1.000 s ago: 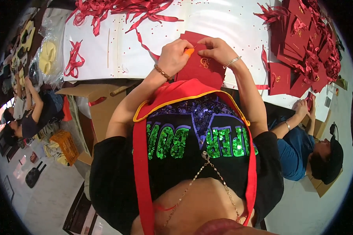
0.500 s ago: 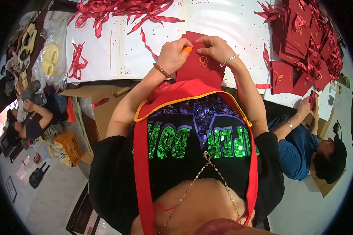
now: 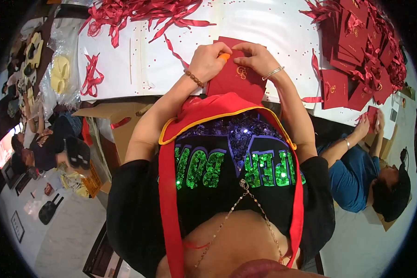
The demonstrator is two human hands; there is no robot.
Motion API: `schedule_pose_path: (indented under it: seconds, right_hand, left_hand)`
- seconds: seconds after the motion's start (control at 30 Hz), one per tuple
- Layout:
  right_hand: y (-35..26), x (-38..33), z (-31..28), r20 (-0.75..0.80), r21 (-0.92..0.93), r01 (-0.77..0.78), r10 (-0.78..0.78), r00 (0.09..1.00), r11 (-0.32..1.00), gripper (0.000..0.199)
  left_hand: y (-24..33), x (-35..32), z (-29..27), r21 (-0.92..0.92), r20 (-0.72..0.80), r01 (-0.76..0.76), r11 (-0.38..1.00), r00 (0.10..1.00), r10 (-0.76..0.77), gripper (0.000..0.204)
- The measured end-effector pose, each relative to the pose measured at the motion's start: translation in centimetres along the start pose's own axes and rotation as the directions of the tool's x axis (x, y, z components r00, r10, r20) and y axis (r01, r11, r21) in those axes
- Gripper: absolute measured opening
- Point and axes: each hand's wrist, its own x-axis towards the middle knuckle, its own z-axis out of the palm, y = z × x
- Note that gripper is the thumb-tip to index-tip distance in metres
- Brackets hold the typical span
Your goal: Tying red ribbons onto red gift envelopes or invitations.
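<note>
A dark red card or flat pouch (image 3: 236, 85) with a gold emblem lies near the front edge of the white table (image 3: 282, 28), with more red pieces under it. My left hand (image 3: 209, 62) bends over its upper left part, fingers and thumb pinched together; something orange (image 3: 224, 56) shows at the thumb. On the upper right part, my right hand (image 3: 259, 60) has its fingertips curled together against the same card. What the fingertips pinch is too small to make out. A red ribbon (image 3: 175, 50) trails on the table beside my left hand.
Loose red ribbons (image 3: 125, 16) are heaped at the far left, with one looped ribbon (image 3: 92, 76) nearer. At the right lies a pile of red cards with ribbons (image 3: 352, 46). Beside it a co-worker (image 3: 356, 173) holds a red card. A cardboard box (image 3: 127, 121) stands below the table's left.
Both my hands stay almost in place on the card, the fingers shifting slightly. The co-worker at right has raised and turned a red card. People at the far left have moved.
</note>
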Motion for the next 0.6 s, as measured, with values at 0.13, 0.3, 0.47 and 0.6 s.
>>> schedule_pose_path:
  seconds: [0.13, 0.3, 0.47, 0.6]
  right_hand:
    - [0.3, 0.1, 0.4, -0.034, -0.006, 0.088, -0.088, 0.995, 0.996, 0.035]
    - [0.5, 0.1, 0.0, 0.001, 0.006, 0.018, -0.018, 1.0, 1.0, 0.036]
    - [0.9, -0.1, 0.4, -0.075, -0.067, 0.125, -0.13, 0.989, 0.99, 0.036]
    - [0.4, -0.3, 0.5, -0.059, -0.1, 0.074, -0.081, 0.995, 0.992, 0.036]
  left_hand:
    - [-0.2, -0.1, -0.4, 0.037, 0.019, -0.013, 0.999, 1.0, 0.013, 0.016]
    - [0.2, 0.2, -0.2, 0.047, 0.017, -0.021, 0.999, 1.0, 0.02, 0.015]
    - [0.1, 0.0, 0.1, -0.016, -0.013, -0.019, 1.0, 1.0, 0.019, 0.015]
    - [1.1, 0.0, -0.2, -0.02, -0.007, 0.06, 0.998, 0.998, -0.061, 0.026]
